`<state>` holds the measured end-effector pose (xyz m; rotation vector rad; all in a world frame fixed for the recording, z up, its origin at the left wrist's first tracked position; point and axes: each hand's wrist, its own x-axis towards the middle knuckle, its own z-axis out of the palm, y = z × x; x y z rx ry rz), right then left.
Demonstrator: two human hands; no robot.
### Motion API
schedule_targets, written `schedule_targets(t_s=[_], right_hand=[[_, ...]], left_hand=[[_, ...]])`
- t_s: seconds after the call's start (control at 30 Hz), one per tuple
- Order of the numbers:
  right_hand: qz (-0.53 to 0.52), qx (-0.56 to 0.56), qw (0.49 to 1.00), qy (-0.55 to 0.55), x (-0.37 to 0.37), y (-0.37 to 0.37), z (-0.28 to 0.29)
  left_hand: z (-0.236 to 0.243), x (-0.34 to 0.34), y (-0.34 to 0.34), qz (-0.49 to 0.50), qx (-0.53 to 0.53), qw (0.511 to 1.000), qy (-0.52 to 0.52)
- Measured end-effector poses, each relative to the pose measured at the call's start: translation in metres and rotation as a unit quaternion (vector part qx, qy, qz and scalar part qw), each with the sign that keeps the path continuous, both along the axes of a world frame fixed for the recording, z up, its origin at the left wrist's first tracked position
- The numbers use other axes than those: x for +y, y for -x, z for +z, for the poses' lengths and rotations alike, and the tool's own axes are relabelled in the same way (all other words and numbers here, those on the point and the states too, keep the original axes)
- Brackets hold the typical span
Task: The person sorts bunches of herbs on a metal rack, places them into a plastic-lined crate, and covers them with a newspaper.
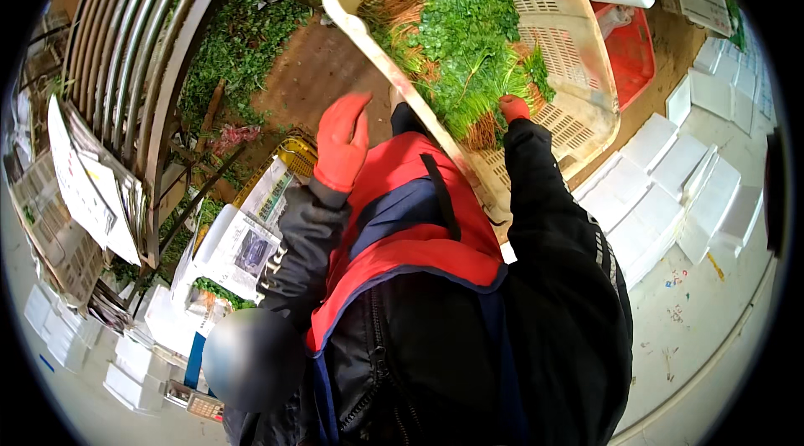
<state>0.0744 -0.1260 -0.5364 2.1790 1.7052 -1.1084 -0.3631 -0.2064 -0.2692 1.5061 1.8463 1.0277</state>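
Bundles of leafy greens (473, 36) with reddish-brown roots lie in a large cream plastic crate (578, 69) with slotted walls. My right hand (513, 108), in a red glove, reaches over the crate and closes on a bunch of greens near its stems; its fingertips are partly hidden. To the left, outside the crate, my left hand (342, 144) is raised in a matching red glove. Its fingers are stretched out and it holds nothing. A red and navy apron (419, 220) covers my front.
At the left stands a metal-barred rack (138, 44), with loose greens (243, 52) heaped beside it. Newspapers (247, 245) lie over a white box near my left forearm. Behind the crate's right side sits a red crate (632, 56); white foam boxes (653, 186) are stacked at the right.
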Motion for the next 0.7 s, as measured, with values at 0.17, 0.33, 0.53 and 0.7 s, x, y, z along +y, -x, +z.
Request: schedule_targets(t_s=[0.17,0.33,0.53,0.7], right_hand=[[0.049,-0.034,0.995,-0.079,0.04,0.012,-0.009],[-0.058,0.062,0.986,-0.14,0.138,0.078,0.015],[0.0,0.071,0.961,-0.267,0.242,0.135,-0.008],[0.039,-0.082,0.945,-0.314,0.324,0.166,-0.056]], left_hand=[[-0.037,0.096,-0.02,-0.07,0.063,0.99,-0.103],[-0.085,0.14,-0.017,-0.14,0.094,0.985,-0.043],[-0.09,0.146,-0.028,-0.147,0.239,0.96,0.017],[-0.08,0.154,-0.03,-0.127,0.219,0.967,0.018]])
